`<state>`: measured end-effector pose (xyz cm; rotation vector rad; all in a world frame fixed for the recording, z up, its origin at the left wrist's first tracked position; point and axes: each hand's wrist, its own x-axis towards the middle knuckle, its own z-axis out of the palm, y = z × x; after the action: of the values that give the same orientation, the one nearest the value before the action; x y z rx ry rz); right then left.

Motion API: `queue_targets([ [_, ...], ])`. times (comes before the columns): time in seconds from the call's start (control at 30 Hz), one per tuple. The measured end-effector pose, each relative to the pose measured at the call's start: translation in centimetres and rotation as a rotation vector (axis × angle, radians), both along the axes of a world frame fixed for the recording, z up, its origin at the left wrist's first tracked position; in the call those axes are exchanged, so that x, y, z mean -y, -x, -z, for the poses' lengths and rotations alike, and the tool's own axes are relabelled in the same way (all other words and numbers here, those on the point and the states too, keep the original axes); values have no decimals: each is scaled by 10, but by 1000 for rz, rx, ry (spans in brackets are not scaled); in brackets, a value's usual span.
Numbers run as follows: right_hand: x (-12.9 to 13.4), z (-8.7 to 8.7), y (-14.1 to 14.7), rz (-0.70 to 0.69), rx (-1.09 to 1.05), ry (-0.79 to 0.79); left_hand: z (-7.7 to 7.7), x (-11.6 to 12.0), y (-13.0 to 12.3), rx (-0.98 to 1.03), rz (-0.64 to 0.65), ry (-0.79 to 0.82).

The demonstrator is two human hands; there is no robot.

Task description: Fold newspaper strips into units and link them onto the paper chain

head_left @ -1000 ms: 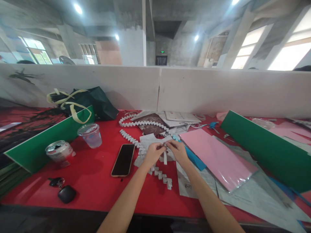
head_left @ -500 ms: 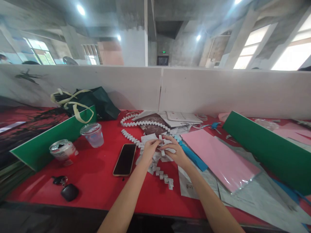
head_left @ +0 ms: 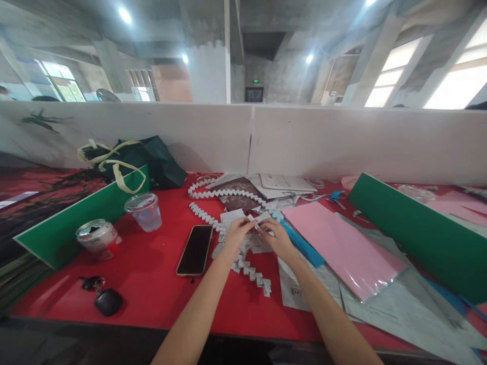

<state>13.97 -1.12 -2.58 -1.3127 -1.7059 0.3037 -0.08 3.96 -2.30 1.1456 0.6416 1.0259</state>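
My left hand (head_left: 236, 235) and my right hand (head_left: 278, 238) meet over the middle of the red table. Between their fingertips is a small white paper strip (head_left: 263, 217), bent into a V, and both hands pinch it. Fingers hide its lower part. Around and beneath them lies a zigzag chain of folded white paper (head_left: 232, 192); one end (head_left: 259, 280) reaches toward me below the hands. Loose white paper pieces (head_left: 233, 215) lie just behind my left hand.
Left of my hands lie a phone (head_left: 195, 250), a plastic cup (head_left: 146, 215), a drink can (head_left: 98, 238) and keys (head_left: 107, 300). To the right are a pink sheet pack (head_left: 342, 248), a blue strip (head_left: 304, 246) and a green divider (head_left: 414, 233). A dark green bag (head_left: 162, 162) stands behind.
The paper strip was held upright and straight between the hands; now it is bent into a V. My right fingers, spread before, have closed in on it.
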Motion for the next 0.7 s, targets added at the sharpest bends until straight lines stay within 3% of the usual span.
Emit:
queue_targets([
  [0.4, 2, 1, -3, 159, 97, 59, -4, 5, 3, -99, 12, -87],
  [0.7, 6, 0, 4, 237, 211, 26, 5, 3, 0, -268, -114, -348],
])
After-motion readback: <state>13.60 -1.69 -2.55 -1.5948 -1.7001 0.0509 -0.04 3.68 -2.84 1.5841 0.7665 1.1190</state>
